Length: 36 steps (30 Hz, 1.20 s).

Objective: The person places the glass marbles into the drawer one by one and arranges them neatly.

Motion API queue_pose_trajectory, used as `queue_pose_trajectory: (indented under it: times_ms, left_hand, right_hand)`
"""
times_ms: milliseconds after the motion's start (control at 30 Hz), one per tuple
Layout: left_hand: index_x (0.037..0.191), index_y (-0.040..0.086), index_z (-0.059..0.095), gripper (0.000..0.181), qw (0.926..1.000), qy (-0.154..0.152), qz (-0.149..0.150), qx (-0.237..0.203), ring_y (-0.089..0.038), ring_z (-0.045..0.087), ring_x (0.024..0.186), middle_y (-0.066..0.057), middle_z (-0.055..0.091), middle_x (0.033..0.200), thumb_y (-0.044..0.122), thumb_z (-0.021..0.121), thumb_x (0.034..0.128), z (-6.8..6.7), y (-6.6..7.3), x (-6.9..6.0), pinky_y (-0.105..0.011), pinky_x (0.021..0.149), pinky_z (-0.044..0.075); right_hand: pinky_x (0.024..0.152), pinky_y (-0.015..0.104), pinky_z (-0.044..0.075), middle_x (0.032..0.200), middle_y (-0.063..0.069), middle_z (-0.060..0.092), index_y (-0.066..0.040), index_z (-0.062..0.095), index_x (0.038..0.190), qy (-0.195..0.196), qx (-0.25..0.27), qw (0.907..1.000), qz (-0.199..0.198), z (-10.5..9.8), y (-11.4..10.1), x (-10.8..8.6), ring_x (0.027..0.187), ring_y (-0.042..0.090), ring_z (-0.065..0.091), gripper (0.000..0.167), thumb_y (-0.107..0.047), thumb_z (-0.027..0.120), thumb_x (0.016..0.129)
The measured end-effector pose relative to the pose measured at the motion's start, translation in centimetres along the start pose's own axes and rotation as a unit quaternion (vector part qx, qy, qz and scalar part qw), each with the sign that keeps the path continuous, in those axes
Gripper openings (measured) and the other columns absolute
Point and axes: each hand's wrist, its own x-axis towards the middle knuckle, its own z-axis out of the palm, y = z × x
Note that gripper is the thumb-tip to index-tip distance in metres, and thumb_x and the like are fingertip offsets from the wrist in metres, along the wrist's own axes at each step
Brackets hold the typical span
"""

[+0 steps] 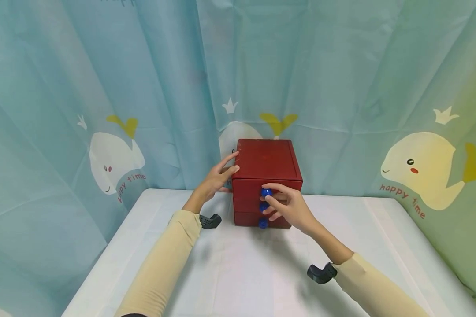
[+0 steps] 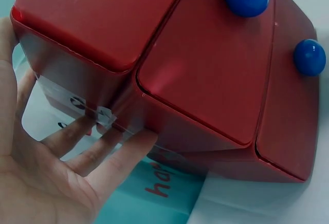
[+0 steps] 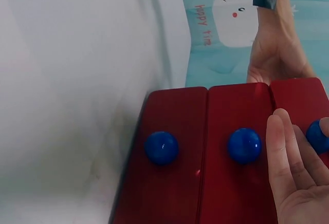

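A red cabinet (image 1: 265,158) with three stacked drawers stands at the back of the table, each drawer with a round blue knob. My left hand (image 1: 214,180) rests against the cabinet's left side, thumb near the top edge and fingers spread along the side wall. With thumb and index finger, my right hand (image 1: 291,207) pinches the top drawer's knob (image 1: 266,192). Its other fingers extend past the middle knob (image 3: 244,145). Lowest is the bottom knob (image 1: 263,223), untouched. All three drawer fronts look closed or nearly so.
The cabinet stands on a white table (image 1: 238,273), close to a blue-green curtain (image 1: 174,88) printed with whales. Black wrist devices (image 1: 322,273) sit at both cuffs.
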Motion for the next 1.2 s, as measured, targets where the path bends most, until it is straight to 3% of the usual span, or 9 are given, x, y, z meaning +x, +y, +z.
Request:
queue_pose_trajectory:
  times_ms: [333, 700, 933, 1200]
  left_hand:
    - [0.157, 0.047, 0.036, 0.061, 0.9999, -0.007, 0.009, 0.001, -0.034, 0.044, 0.142, -0.013, 0.040, 0.159, 0.047, 0.060, 0.1008, -0.1, -0.1, 0.1, -0.060, 0.092, 0.055]
    - [0.157, 0.047, 0.036, 0.061, 1.0000, -0.005, 0.003, 0.001, -0.036, 0.044, 0.142, -0.013, 0.039, 0.160, 0.047, 0.061, 0.1006, 0.0, -0.3, 0.4, -0.061, 0.092, 0.055]
    - [0.158, 0.047, 0.034, 0.061, 0.9998, -0.017, 0.005, 0.007, -0.035, 0.044, 0.142, -0.013, 0.039, 0.160, 0.048, 0.059, 0.1015, 0.0, -0.1, 0.5, -0.060, 0.093, 0.054]
    - [0.158, 0.049, 0.031, 0.061, 0.9997, -0.021, -0.007, 0.009, -0.032, 0.043, 0.143, -0.008, 0.036, 0.162, 0.049, 0.057, 0.1026, -0.1, 0.3, 0.0, -0.060, 0.097, 0.052]
  right_hand:
    - [0.064, 0.042, 0.062, 0.114, 0.022, 0.073, -0.010, 0.060, 0.141, -0.001, -0.016, 0.9998, -0.013, -0.3, 0.3, 0.6, 0.081, 0.036, 0.076, 0.039, -0.011, 0.064, 0.102]
    - [0.065, 0.042, 0.063, 0.115, 0.021, 0.073, -0.012, 0.060, 0.141, -0.003, -0.018, 0.9998, -0.001, -0.6, 0.4, 0.6, 0.083, 0.036, 0.076, 0.039, -0.013, 0.064, 0.102]
    - [0.068, 0.043, 0.063, 0.121, 0.025, 0.070, -0.010, 0.054, 0.145, -0.036, -0.012, 0.9993, 0.005, -1.2, 0.1, 0.4, 0.089, 0.042, 0.074, 0.045, -0.011, 0.064, 0.102]
    - [0.076, 0.045, 0.062, 0.134, 0.026, 0.062, -0.017, 0.041, 0.155, -0.087, 0.010, 0.9959, 0.020, -1.5, -0.3, -0.1, 0.102, 0.049, 0.070, 0.059, -0.013, 0.065, 0.102]
